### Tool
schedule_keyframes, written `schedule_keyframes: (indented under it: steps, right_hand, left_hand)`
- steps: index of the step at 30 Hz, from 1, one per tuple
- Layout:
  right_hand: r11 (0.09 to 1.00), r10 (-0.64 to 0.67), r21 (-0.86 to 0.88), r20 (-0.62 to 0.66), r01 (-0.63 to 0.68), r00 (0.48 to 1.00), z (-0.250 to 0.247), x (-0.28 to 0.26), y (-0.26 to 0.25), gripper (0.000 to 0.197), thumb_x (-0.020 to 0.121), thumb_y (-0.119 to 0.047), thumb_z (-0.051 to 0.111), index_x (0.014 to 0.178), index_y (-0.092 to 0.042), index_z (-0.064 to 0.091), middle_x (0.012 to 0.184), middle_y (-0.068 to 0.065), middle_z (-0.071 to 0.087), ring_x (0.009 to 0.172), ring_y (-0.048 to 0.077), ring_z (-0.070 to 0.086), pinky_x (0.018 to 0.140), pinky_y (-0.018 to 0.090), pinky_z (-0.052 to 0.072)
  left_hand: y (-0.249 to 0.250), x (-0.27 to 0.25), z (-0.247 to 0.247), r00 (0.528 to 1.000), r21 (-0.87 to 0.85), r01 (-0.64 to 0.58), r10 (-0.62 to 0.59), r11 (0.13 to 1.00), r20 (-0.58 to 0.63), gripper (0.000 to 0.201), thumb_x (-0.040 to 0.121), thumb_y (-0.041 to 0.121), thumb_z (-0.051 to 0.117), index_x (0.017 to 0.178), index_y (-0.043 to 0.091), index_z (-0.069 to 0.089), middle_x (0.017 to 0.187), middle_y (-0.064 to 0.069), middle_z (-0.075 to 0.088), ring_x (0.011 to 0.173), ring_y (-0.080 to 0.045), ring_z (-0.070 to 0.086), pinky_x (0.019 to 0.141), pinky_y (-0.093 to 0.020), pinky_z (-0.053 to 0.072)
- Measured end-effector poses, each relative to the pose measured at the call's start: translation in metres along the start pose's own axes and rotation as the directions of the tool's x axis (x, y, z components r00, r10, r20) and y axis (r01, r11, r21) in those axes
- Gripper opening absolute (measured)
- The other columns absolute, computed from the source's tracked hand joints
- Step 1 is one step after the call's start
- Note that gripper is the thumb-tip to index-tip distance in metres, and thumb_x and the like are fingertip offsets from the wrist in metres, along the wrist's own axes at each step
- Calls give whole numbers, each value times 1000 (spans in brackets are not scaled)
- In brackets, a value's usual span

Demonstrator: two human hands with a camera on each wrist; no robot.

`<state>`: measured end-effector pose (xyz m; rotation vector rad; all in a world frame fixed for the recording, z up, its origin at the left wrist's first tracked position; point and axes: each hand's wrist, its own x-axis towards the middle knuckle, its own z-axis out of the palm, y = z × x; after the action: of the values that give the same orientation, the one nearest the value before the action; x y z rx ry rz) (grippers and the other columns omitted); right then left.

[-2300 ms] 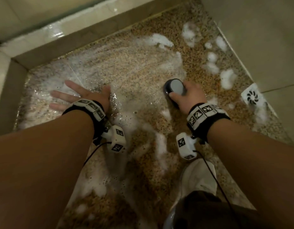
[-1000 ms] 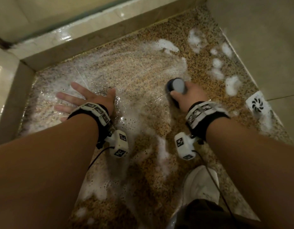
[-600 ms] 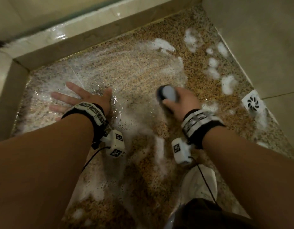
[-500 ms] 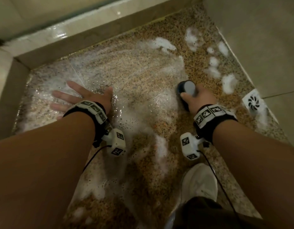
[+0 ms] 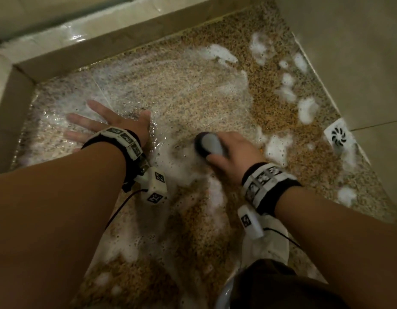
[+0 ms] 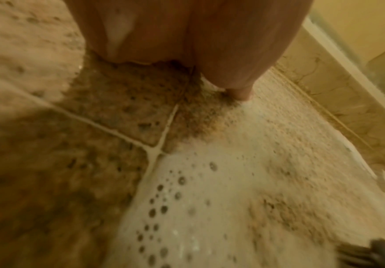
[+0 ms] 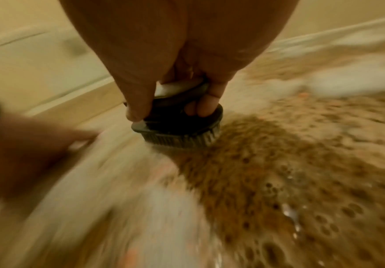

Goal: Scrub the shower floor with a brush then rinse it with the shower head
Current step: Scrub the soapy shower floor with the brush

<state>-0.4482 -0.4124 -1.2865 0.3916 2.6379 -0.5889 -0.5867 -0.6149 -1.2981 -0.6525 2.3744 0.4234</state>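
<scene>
The speckled brown shower floor (image 5: 193, 90) is wet and streaked with white foam (image 5: 217, 53). My right hand (image 5: 228, 152) grips a dark scrub brush (image 5: 207, 142) with a grey top, its bristles pressed on the floor near the middle. In the right wrist view the thumb and fingers curl round the brush (image 7: 180, 127). My left hand (image 5: 108, 126) lies flat on the wet floor to the left, fingers spread. The left wrist view shows the palm (image 6: 186, 36) resting on the tiles, with the brush bristles (image 6: 370, 253) at the bottom right corner. No shower head is in view.
A raised tiled curb (image 5: 104, 36) borders the floor at the back and left. A wall (image 5: 349, 52) rises on the right, with a white drain cover (image 5: 339, 134) at its foot. My white shoe (image 5: 266, 237) stands on the floor below my right wrist.
The brush in my right hand has swept left and nearer, toward my left hand, after swinging right half a second ago. My left hand stays planted on the floor.
</scene>
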Motion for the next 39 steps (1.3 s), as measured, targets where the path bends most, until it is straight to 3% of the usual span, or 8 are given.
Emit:
schedule_keyframes:
  steps: [5,13,16,20,25,30,35,39]
  right_hand:
    - [943,327,103,-124,-316,937,-9,8,12,60,93,-50,63,143,-21,49,138,5,52,117,26,54,92,33,43]
    - [984,-178,-12,86,180,980,20,-26,-20,61,91,-49,66,144,-29,46,135,-4,52,117,18,55,96,34,47]
    - [990,138,5,-16,-138,990,-8,-9,27,61,90,-50,66,142,-24,49,136,5,54,117,25,56,96,33,42]
    - [823,567,65,-87,-564,819,-38,-3,59,63,89,-52,68,137,-15,49,143,15,41,110,37,57,86,37,44]
    - [977,189,88,58,-194,980,-3,-35,-25,54,87,-61,63,130,-31,50,119,-5,50,91,13,56,68,23,41]
    - [998,-40,-21,382,52,923,37,-59,-64,57,90,-57,64,135,-28,44,128,-2,55,112,23,58,84,34,48]
    - [977,208,30,125,-213,970,-1,-37,10,56,90,-54,65,134,-23,48,123,2,61,96,21,56,77,31,42]
    - [861,503,84,9,-502,864,-32,-26,46,57,92,-51,65,134,-16,47,120,10,62,91,27,59,71,30,43]
  left_hand:
    - [1,1,7,998,-7,11,-11,1000,-55,123,82,91,45,163,25,-20,168,-19,-27,153,-52,-17,118,-73,-5]
    - [1,11,10,998,-8,23,-24,1000,-58,127,77,96,43,162,27,-23,167,-18,-29,153,-53,-18,116,-74,-6]
    - [0,14,14,997,-6,24,-25,1000,-68,130,73,98,41,161,28,-24,167,-19,-29,153,-53,-18,116,-76,-5]
    - [0,14,15,997,-12,30,-30,999,-73,130,74,98,43,162,28,-22,167,-18,-28,153,-53,-18,115,-76,-6]
    - [-1,14,18,996,-24,15,-17,1000,-90,130,74,98,43,163,27,-20,168,-19,-26,153,-53,-17,116,-75,-6]
    - [-3,19,19,996,1,9,-9,1000,-89,130,72,100,38,162,27,-21,168,-20,-27,152,-54,-17,115,-76,-6]
    - [-4,20,21,996,9,10,-9,1000,-91,133,68,102,37,162,28,-21,168,-20,-27,152,-55,-16,116,-78,-4]
    - [-3,17,20,994,8,15,-14,1000,-109,133,69,102,39,162,28,-20,168,-20,-25,153,-55,-15,117,-77,-4]
